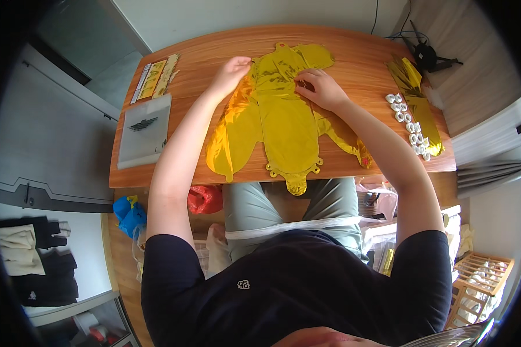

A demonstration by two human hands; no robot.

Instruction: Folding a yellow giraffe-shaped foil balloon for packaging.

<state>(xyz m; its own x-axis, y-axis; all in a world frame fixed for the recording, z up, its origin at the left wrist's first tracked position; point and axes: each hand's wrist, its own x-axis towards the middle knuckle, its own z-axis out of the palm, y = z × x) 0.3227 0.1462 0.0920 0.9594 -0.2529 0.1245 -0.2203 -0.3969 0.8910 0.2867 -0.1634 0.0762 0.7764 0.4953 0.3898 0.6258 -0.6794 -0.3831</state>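
Note:
A flat, uninflated gold foil balloon point(288, 130) in several joined lobes lies across the middle of the wooden table point(191, 55). Small tabs with holes line its near end, which hangs a little over the front edge. My left hand point(233, 75) pinches the balloon's left edge near the far end, its fingers drawn together. On the right side of the upper part, my right hand point(323, 89) is bent over the foil with thumb and forefinger curled toward each other at the balloon; the fingertips are partly hard to make out.
At the left are flat packets point(152, 80) and a clear sheet point(145, 136) with thin dark sticks point(143, 124). On the right, several small white rolls point(408, 117) sit beside folded gold foil point(425, 124). A black device with cables point(426, 56) stands at the far right.

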